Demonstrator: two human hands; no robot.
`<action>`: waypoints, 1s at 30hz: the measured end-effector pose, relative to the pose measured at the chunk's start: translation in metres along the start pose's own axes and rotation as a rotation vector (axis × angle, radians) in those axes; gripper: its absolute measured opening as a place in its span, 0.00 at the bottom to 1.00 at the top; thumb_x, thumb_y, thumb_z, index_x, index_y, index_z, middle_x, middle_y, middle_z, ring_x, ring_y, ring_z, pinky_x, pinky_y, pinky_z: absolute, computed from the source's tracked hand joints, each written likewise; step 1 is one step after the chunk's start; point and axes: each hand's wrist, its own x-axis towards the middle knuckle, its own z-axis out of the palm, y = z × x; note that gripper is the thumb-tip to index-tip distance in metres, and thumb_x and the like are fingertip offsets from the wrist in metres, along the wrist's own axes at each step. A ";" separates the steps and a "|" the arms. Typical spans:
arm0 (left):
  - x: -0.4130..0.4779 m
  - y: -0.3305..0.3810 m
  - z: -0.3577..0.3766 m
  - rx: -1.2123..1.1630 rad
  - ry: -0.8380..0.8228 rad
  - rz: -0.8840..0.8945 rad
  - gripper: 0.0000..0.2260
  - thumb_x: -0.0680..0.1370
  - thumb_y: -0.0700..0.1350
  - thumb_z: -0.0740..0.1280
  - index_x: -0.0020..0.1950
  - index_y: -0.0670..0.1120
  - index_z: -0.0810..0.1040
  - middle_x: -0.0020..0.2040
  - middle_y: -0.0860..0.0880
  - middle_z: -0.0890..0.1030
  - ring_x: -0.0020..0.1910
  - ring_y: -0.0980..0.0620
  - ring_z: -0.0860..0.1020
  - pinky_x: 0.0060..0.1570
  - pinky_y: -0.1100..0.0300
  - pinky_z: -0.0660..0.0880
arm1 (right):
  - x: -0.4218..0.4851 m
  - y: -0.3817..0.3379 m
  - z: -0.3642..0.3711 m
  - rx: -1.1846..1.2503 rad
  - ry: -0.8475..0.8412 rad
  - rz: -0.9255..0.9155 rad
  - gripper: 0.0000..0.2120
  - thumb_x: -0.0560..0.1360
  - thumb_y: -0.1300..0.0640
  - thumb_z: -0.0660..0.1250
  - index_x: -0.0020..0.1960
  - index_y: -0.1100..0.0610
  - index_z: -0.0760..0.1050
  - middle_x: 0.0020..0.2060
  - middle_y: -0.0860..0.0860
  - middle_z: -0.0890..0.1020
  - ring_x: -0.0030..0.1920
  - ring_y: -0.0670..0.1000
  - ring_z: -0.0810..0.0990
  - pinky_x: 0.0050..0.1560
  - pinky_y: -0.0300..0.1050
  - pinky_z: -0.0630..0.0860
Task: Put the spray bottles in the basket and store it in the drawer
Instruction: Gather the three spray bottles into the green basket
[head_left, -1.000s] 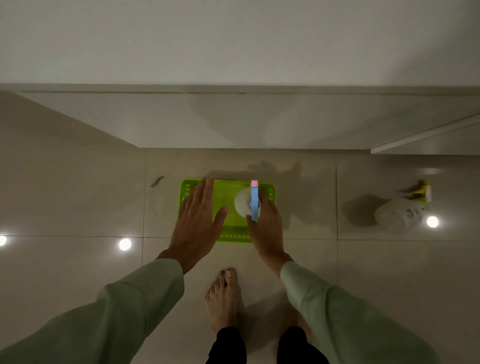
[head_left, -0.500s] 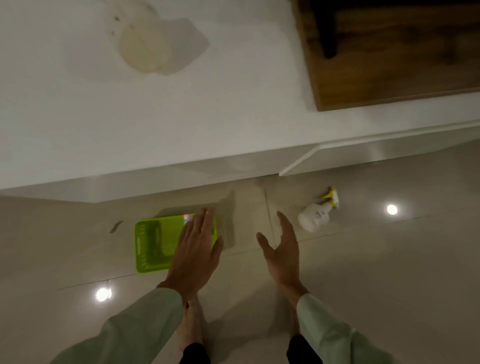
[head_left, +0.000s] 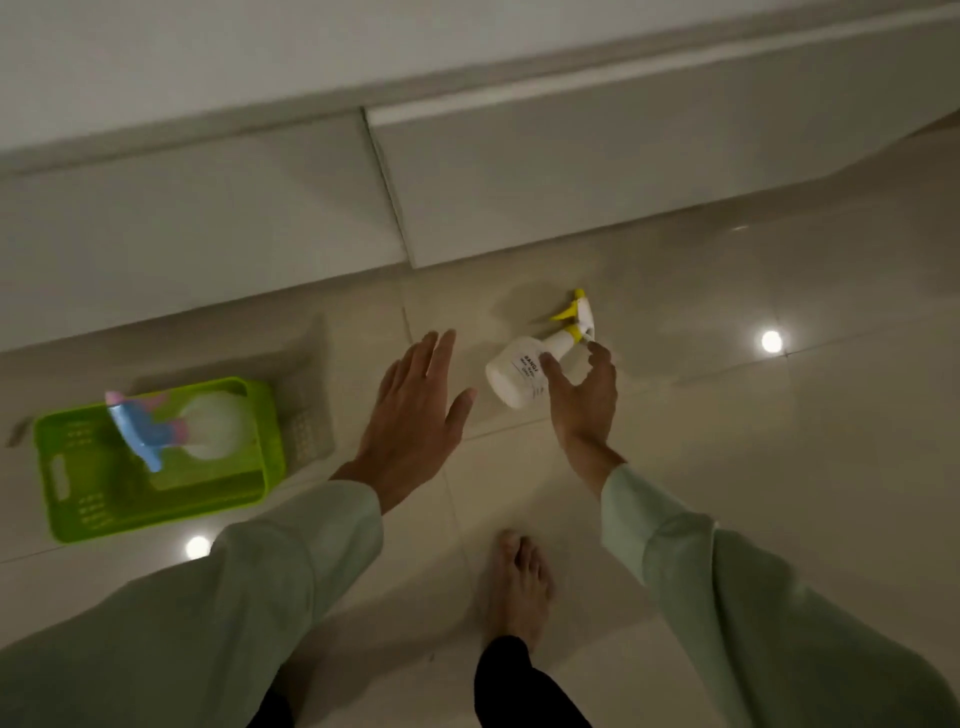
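From your head camera, your right hand curls half-open around the yellow-topped bottle lying on the floor, not yet closed on it; wrap the body, not the trigger. Your left hand is spread wide, empty; the basket sits well to your left, blue-topped bottle already inside.

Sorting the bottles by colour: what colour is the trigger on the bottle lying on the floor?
Yellow trigger, on a white bottle; head view.

Bottle in basket, left.
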 end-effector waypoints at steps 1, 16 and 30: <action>0.009 0.003 0.007 0.000 -0.005 -0.001 0.30 0.82 0.55 0.56 0.80 0.48 0.48 0.81 0.45 0.54 0.79 0.47 0.54 0.78 0.49 0.52 | 0.010 0.004 0.004 0.029 0.005 0.061 0.35 0.74 0.42 0.72 0.75 0.54 0.65 0.69 0.54 0.74 0.69 0.56 0.73 0.67 0.54 0.72; 0.026 -0.029 0.028 -0.001 0.004 -0.030 0.30 0.82 0.56 0.55 0.80 0.49 0.48 0.80 0.45 0.55 0.79 0.47 0.55 0.77 0.47 0.55 | 0.050 -0.007 0.030 0.656 -0.281 0.573 0.08 0.72 0.62 0.73 0.48 0.55 0.78 0.41 0.51 0.81 0.39 0.51 0.79 0.36 0.44 0.74; -0.147 -0.080 -0.106 -0.204 0.228 -0.212 0.29 0.82 0.54 0.58 0.80 0.47 0.53 0.80 0.48 0.58 0.79 0.51 0.56 0.76 0.51 0.57 | -0.178 -0.121 0.025 0.427 -0.498 -0.014 0.13 0.75 0.55 0.71 0.58 0.57 0.79 0.53 0.51 0.85 0.53 0.47 0.81 0.50 0.43 0.74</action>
